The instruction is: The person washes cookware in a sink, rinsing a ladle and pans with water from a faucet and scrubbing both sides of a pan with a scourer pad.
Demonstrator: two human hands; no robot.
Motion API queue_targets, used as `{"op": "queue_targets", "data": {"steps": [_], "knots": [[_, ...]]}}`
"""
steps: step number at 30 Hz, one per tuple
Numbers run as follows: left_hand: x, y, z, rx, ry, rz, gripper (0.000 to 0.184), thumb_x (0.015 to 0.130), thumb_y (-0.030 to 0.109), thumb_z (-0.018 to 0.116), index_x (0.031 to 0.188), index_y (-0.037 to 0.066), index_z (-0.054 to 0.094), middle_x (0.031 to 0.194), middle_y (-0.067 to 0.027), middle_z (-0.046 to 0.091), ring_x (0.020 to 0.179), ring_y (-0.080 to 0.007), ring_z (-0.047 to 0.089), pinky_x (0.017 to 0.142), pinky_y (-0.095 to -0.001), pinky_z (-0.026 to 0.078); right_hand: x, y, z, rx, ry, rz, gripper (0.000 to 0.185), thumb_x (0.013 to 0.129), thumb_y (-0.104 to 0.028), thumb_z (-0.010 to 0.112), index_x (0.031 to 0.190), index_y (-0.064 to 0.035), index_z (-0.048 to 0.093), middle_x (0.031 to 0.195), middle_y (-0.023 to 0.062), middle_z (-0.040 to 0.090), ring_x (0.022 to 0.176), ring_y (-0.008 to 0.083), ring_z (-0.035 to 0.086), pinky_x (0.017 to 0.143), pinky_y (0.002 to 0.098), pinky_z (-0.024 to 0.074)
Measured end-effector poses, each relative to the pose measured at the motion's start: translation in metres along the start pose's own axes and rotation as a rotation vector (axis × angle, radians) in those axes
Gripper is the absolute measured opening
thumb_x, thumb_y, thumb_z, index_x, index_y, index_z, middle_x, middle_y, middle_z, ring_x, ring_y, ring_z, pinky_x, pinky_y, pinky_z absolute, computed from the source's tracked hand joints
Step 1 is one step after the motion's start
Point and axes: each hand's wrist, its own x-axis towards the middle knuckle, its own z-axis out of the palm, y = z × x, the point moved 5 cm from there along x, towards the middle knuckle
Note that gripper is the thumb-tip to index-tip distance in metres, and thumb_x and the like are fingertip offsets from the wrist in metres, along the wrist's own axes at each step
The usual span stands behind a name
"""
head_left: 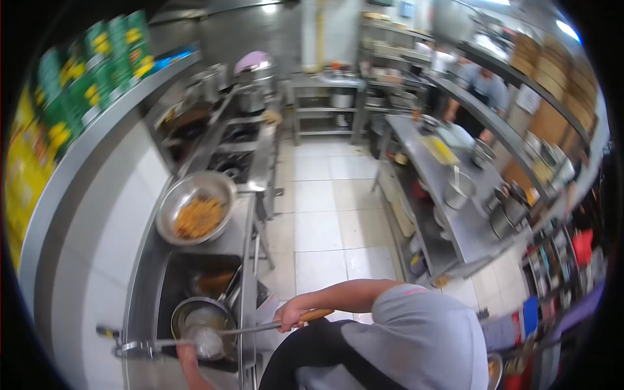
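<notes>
My right hand [292,315] is closed round a long-handled ladle just below its wooden grip [318,314]. The ladle's metal shaft [260,327] slants down over the sink edge to a shiny round bowl [208,342]. That bowl lies in or over a round metal pan [188,312] in the sink [172,276]. Beside the bowl, under the tap spout [166,342], is my left hand [186,351]; its fingers are blurred and partly hidden. Behind the pan, another vessel with brownish contents [214,283] sits in the sink.
A large steel bowl [166,207] of orange-brown food stands beyond the sink, near the stove burners [227,166]. Green packages [81,97] line the shelf above. Across the tiled aisle [318,224] is a steel worktable [471,227] with pots; another person [484,91] stands behind it.
</notes>
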Motion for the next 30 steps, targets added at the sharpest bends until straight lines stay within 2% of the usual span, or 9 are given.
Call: {"op": "queue_targets", "data": {"steps": [7, 9, 15, 18, 20, 23, 24, 26, 30], "knots": [[-0.03, 0.054, 0.016, 0.158, -0.017, -0.584, 0.031, 0.094, 0.012, 0.061, 0.119, -0.006, 0.06, 0.112, -0.0225, 0.068, 0.098, -0.038, 0.069, 0.085, -0.0501, 0.056, 0.008, 0.003, 0.002, -0.321, 0.106, -0.103, 0.01, 0.084, -0.007, 0.062, 0.092, -0.0027, 0.058, 0.069, 0.0107, 0.056, 0.049, 0.0229, 0.057, 0.042, 0.039, 0.0465], [-0.006, 0.053, 0.011, 0.915, -0.097, 0.168, 0.025, 0.092, 0.013, 0.063, 0.1, -0.011, 0.062, 0.089, -0.0264, 0.069, 0.092, -0.0387, 0.072, 0.083, -0.0455, 0.056, -0.006, -0.008, 0.007, -0.477, 0.165, -0.105, 0.011, 0.082, -0.004, 0.061, 0.092, -0.0007, 0.058, 0.07, 0.0131, 0.058, 0.051, 0.0259, 0.061, 0.043, 0.0409, 0.0493], [0.005, 0.056, 0.005, 0.408, -0.008, 0.298, 0.031, 0.091, 0.017, 0.062, 0.109, -0.007, 0.07, 0.103, -0.0243, 0.072, 0.093, -0.0404, 0.07, 0.091, -0.0454, 0.055, -0.005, -0.022, 0.009, -0.598, 0.264, -0.105, 0.02, 0.077, 0.004, 0.056, 0.097, 0.0018, 0.06, 0.077, 0.0194, 0.064, 0.055, 0.0315, 0.066, 0.045, 0.0439, 0.0528], [0.002, 0.048, -0.001, 1.004, -0.064, 0.067, 0.039, 0.091, 0.016, 0.06, 0.124, -0.005, 0.067, 0.116, -0.0288, 0.069, 0.108, -0.0421, 0.067, 0.1, -0.0453, 0.051, 0.008, -0.015, 0.001, -0.714, 0.264, -0.112, 0.026, 0.076, 0.005, 0.056, 0.101, 0.0013, 0.063, 0.083, 0.0216, 0.067, 0.065, 0.0343, 0.07, 0.05, 0.0467, 0.0539], [-0.056, 0.16, 0.059, 1.26, -0.312, -0.085, 0.042, 0.093, 0.015, 0.058, 0.129, -0.005, 0.064, 0.123, -0.0307, 0.067, 0.118, -0.0425, 0.064, 0.106, -0.045, 0.048, 0.028, -0.008, 0.001, -0.943, 0.569, -0.331, 0.028, 0.074, 0.005, 0.056, 0.101, 0.0008, 0.064, 0.086, 0.0216, 0.068, 0.078, 0.0355, 0.072, 0.059, 0.048, 0.0557], [-0.069, 0.156, 0.083, 1.076, -0.321, 0.612, 0.044, 0.098, 0.023, 0.058, 0.132, -0.006, 0.062, 0.132, -0.0311, 0.063, 0.129, -0.043, 0.057, 0.113, -0.0448, 0.042, 0.033, -0.005, 0.001, -0.863, 0.645, -0.336, 0.026, 0.075, 0.002, 0.059, 0.101, -0.0005, 0.064, 0.088, 0.0183, 0.069, 0.082, 0.0319, 0.071, 0.066, 0.0467, 0.0567], [-0.063, 0.148, 0.086, 1.075, -0.319, 0.613, 0.044, 0.098, 0.023, 0.058, 0.132, -0.006, 0.062, 0.132, -0.0311, 0.063, 0.129, -0.043, 0.057, 0.113, -0.0448, 0.042, 0.031, -0.01, -0.002, -0.865, 0.645, -0.336, 0.026, 0.075, 0.002, 0.059, 0.101, -0.0005, 0.064, 0.088, 0.0183, 0.069, 0.082, 0.0319, 0.071, 0.066, 0.0467, 0.0567], [-0.035, 0.118, 0.077, 0.644, -0.214, 0.163, 0.052, 0.102, 0.034, 0.058, 0.135, -0.007, 0.06, 0.135, -0.0295, 0.062, 0.13, -0.0432, 0.057, 0.113, -0.0453, 0.041, 0.034, -0.012, 0.002, -0.495, 0.293, -0.269, 0.018, 0.076, -0.001, 0.062, 0.094, -0.0016, 0.065, 0.084, 0.0159, 0.068, 0.075, 0.0277, 0.068, 0.067, 0.0467, 0.0549], [-0.017, 0.083, 0.075, 0.864, -0.129, -0.155, 0.057, 0.105, 0.042, 0.053, 0.135, -0.005, 0.061, 0.137, -0.0285, 0.062, 0.13, -0.043, 0.057, 0.113, -0.0451, 0.04, 0.059, 0.001, 0.001, -0.638, 0.125, -0.39, 0.012, 0.075, -0.002, 0.062, 0.087, -0.0015, 0.065, 0.077, 0.014, 0.066, 0.071, 0.0235, 0.065, 0.063, 0.0478, 0.0512]]}}
